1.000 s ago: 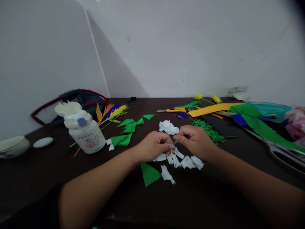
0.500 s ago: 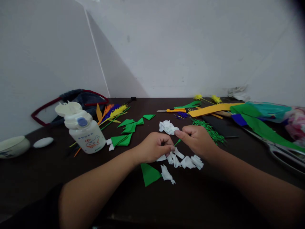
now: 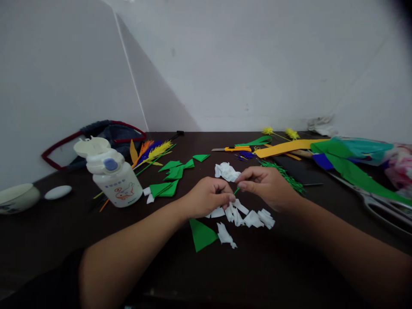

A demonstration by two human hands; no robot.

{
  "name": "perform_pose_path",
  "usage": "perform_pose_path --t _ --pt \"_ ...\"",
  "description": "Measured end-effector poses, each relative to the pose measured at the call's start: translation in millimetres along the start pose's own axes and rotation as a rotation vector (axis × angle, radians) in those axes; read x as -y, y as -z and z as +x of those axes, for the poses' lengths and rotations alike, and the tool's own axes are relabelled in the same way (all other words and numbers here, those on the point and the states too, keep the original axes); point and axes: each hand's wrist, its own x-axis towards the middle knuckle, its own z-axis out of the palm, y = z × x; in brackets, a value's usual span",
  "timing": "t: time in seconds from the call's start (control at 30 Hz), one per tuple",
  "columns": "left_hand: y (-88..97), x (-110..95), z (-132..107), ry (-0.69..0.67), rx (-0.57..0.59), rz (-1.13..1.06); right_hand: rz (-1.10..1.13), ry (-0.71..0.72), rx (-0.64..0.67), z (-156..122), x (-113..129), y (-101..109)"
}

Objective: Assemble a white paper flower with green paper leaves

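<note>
Over the middle of the dark table my left hand (image 3: 210,197) is closed, thumb against fingers, around a thin green stem (image 3: 237,190). My right hand (image 3: 265,184) pinches at the upper end of this stem, beside a ruffled white paper flower (image 3: 226,171). Whether the flower is joined to the stem is hidden by the fingers. Below the hands lie several crumpled white paper pieces (image 3: 253,219). Another white scrap (image 3: 226,235) is nearer to me, touching or close to a green paper triangle (image 3: 202,235).
Left stands a white bottle (image 3: 117,182) with its lid up, near a bowl (image 3: 17,198). Folded green papers (image 3: 164,189) lie beside it. Toward the back right are a yellow utility knife (image 3: 236,149), its blade out, yellow paper strip (image 3: 286,147), green fringe (image 3: 286,175) and scissors (image 3: 383,206).
My right hand's fingers have uncurled from a tighter fist into a pinch with the fingertips reaching left. My left hand has barely moved.
</note>
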Motion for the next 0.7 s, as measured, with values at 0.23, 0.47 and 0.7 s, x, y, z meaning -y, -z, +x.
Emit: perform_pose_path --t 0.23,0.47,0.7 --pt "0.1 -0.3 -0.2 0.014 0.007 0.008 -0.085 -0.023 -0.046 0.4 1.6 1.3" --pt "-0.1 -0.8 -0.2 0.015 0.006 0.018 -0.462 0.036 -0.126 -0.1 11.4 0.1" --pt "-0.8 -3.1 -0.8 0.004 0.004 0.057 -0.482 0.052 -0.163 0.3 6.8 -0.9"
